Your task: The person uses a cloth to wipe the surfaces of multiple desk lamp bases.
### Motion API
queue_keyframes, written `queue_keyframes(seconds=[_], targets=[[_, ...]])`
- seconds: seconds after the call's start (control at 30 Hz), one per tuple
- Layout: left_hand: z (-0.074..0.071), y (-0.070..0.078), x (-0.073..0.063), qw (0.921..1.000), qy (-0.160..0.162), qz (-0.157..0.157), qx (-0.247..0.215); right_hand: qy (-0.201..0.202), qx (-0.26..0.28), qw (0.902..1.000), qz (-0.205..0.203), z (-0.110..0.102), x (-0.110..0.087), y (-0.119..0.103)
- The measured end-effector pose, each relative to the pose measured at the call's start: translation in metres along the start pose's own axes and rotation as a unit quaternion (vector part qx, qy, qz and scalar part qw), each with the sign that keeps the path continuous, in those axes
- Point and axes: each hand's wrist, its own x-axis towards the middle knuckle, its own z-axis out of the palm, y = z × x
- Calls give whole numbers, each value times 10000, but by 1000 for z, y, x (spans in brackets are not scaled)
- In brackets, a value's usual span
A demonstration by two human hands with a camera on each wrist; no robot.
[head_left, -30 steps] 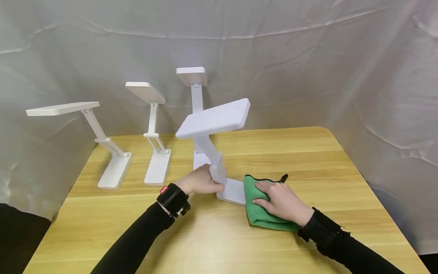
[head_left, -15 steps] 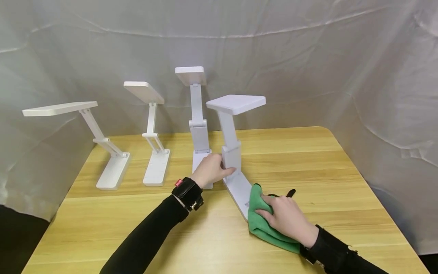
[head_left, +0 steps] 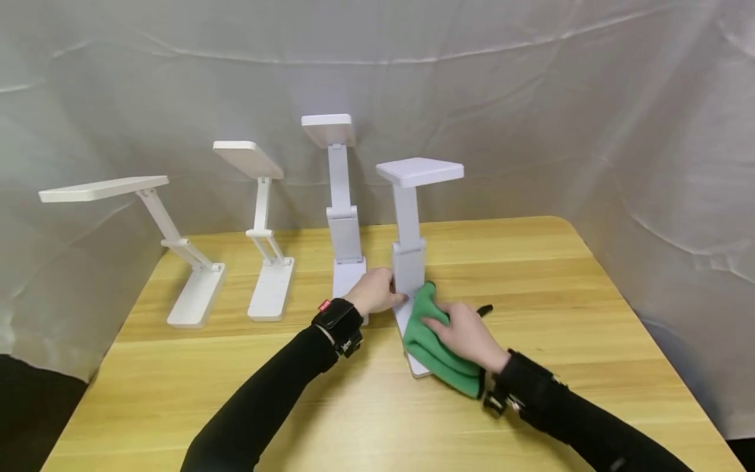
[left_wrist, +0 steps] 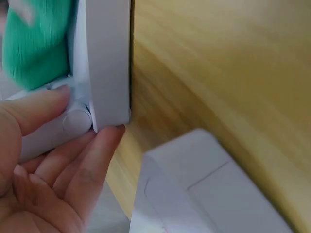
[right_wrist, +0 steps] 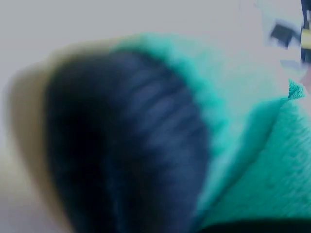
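A white folding desk lamp stands in front of the person, its base pointing toward them. My left hand grips it at the bottom hinge; in the left wrist view the thumb lies over the hinge and the fingers reach under the base's end. A folded green cloth with a dark edge is in my right hand, thumb and fingers pinching it. The cloth lies over the lamp base close to the hinge, hiding part of it. The right wrist view is mostly blurred cloth and a dark strap-like shape.
Several similar white lamps stand to the left: one right behind my left hand, another further left, a third at the far left. The wooden table backs onto a grey fabric sheet.
The gripped lamp has turned, its base swinging from rightward to toward the person, and shifted right. My right hand has moved the cloth down the base, then back up toward the hinge.
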Motion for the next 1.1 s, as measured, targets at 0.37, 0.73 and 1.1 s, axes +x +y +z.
queue_keyframes(seconds=[0.37,0.73,1.1], targets=[[-4,-3,13,9995,10,-183,262,-98,45,9992,-381,-10,-4,15],[-3,-4,13,9996,51,-88,279,36,149,9994,-298,-9,16,18],[-1,-7,14,9996,101,-189,190,-387,331,9981,-355,-15,2,28]])
